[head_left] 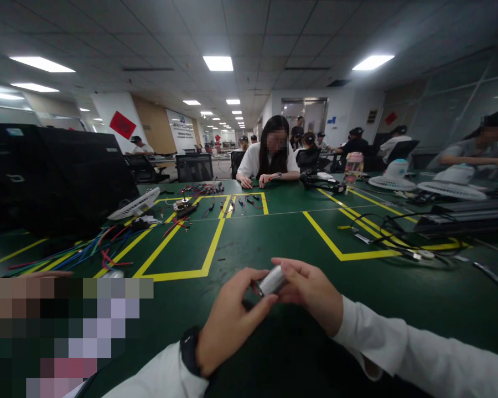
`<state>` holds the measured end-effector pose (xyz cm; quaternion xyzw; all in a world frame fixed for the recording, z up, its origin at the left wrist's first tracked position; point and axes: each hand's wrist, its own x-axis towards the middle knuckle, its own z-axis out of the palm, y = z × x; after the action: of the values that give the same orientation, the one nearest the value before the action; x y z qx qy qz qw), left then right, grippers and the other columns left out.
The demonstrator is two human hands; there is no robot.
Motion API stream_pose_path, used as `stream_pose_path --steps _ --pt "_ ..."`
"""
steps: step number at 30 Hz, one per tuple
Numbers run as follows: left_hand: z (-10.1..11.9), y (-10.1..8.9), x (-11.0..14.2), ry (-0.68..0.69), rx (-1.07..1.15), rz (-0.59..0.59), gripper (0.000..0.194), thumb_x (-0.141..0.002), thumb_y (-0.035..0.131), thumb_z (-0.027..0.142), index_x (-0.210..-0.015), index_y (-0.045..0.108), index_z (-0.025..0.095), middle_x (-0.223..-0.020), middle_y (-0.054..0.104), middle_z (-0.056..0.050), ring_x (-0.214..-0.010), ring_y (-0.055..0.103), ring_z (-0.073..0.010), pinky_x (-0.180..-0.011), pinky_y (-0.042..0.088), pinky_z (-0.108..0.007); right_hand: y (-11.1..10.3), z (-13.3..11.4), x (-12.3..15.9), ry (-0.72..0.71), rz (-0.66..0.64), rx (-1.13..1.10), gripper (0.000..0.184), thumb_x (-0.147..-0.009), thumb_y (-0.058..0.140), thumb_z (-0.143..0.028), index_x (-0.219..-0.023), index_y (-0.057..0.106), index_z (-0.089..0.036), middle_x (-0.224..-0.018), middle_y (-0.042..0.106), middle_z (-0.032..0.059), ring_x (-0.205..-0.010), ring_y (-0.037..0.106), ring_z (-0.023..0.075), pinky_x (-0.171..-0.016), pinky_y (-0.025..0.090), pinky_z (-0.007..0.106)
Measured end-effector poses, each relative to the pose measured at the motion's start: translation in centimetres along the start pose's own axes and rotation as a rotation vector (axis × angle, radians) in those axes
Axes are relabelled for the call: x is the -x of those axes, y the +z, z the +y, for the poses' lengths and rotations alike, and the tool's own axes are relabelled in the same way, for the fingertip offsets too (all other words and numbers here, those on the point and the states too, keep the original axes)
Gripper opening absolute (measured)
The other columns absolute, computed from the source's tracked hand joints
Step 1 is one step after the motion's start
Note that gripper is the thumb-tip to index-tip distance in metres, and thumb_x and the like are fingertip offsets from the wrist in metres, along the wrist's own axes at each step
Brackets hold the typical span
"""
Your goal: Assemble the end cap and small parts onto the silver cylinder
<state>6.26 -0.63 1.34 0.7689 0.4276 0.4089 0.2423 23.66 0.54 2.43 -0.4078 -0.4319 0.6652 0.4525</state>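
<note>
silvery cylinder [273, 281] between 2 bare hands [269, 284]

two hands [234, 309] [315, 290] on one silver cylinder [273, 280], one pink-lidded bottle [353, 170], two white fans [392, 181] [452, 188] at right

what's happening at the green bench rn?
The person's left hand and right hand hold a small silver cylinder between them, just above the green table. Across the table, a co-worker in a white top leans over it, both hands near its far edge. Between them, short wired parts lie by the yellow tape. Loose coloured wires lie to the left, black cables to the right.
</note>
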Motion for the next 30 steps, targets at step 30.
stream_pose_path --steps 30 --pt "-0.2 0.4 -1.1 -0.006 0.078 0.017 0.020 -0.083 0.056 0.028 -0.102 0.060 0.021 -0.101 0.060 -0.006 -0.095 0.055 -0.0196 -0.085 0.042 -0.032 -2.5 2.9 -1.5 -0.626 -0.111 0.806 0.056 -0.074 0.058 -0.016 -0.126 0.039 -0.018 -0.100 0.053 0.0062 -0.091 0.053 0.0145 -0.085 0.045 0.035"
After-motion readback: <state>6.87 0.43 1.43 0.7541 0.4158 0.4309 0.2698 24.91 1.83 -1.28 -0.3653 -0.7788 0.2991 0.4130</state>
